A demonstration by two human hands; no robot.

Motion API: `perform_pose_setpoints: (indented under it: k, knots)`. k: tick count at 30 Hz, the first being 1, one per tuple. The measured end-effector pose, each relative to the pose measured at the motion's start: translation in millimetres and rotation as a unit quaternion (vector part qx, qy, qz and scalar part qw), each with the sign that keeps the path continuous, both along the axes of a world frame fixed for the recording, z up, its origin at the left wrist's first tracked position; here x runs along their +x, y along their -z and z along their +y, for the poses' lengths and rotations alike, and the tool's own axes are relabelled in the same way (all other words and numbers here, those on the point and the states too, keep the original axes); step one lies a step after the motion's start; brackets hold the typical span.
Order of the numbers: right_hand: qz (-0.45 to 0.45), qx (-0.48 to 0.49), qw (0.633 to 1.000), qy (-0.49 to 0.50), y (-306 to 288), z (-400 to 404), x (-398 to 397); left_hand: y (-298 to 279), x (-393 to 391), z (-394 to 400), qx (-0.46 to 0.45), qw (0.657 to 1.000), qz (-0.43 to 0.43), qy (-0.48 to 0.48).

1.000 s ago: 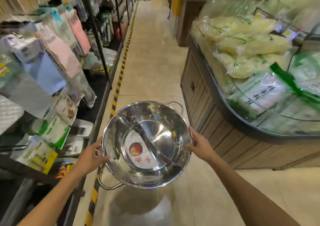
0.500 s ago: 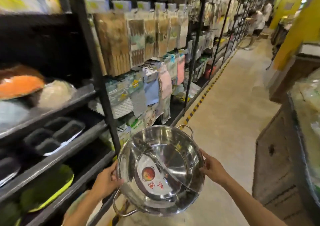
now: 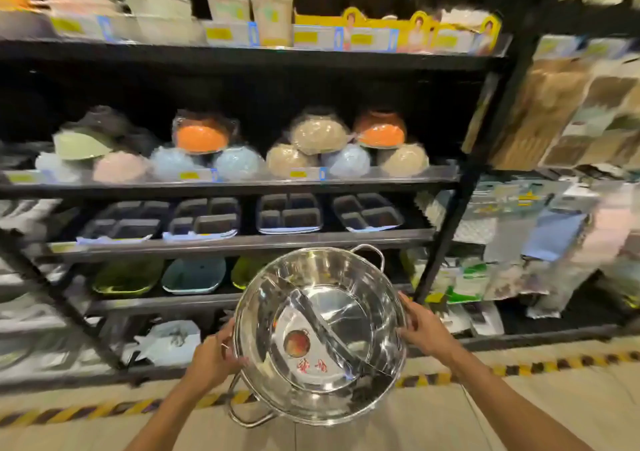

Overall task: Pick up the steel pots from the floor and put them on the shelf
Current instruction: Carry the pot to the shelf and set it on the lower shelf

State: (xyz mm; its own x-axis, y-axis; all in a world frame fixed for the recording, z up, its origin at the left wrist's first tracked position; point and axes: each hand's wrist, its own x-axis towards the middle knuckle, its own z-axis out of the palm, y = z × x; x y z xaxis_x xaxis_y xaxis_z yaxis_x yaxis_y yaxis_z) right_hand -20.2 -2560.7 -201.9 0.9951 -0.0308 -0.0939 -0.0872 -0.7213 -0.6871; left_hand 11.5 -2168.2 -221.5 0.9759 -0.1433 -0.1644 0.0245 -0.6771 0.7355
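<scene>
I hold a shiny steel pot (image 3: pixel 332 294) in front of me, in the lower middle of the view. It has a curved divider inside, a sticker on its bottom and a loop handle at each end. My left hand (image 3: pixel 213 359) grips its left rim and my right hand (image 3: pixel 426 329) grips its right rim. The pot hangs above the floor, in front of the lower levels of a black metal shelf (image 3: pixel 242 239). The shelf's bottom levels are partly hidden behind the pot.
The shelf carries wrapped bowls (image 3: pixel 318 135), divided trays (image 3: pixel 289 213) and green and blue dishes (image 3: pixel 194 275). A black upright post (image 3: pixel 460 191) stands right of the pot. Hanging packets (image 3: pixel 571 208) fill the rack at right. Yellow-black tape (image 3: pixel 104 407) lines the floor.
My view has swung left from looking down the aisle to facing the shelf squarely. The pot stays in both hands and is now closer to the lower shelves.
</scene>
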Motion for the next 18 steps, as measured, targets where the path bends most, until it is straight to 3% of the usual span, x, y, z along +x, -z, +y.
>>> perform_pose_setpoints:
  k: [8,18]
  knots:
    - [0.02,0.004,0.982,-0.19,5,211,56,-18,-105,192,0.006,0.979,-0.001,-0.204]
    - [0.023,0.043,0.912,-0.408,-16,483,47,-28,-259,370,0.05,0.911,-0.026,-0.409]
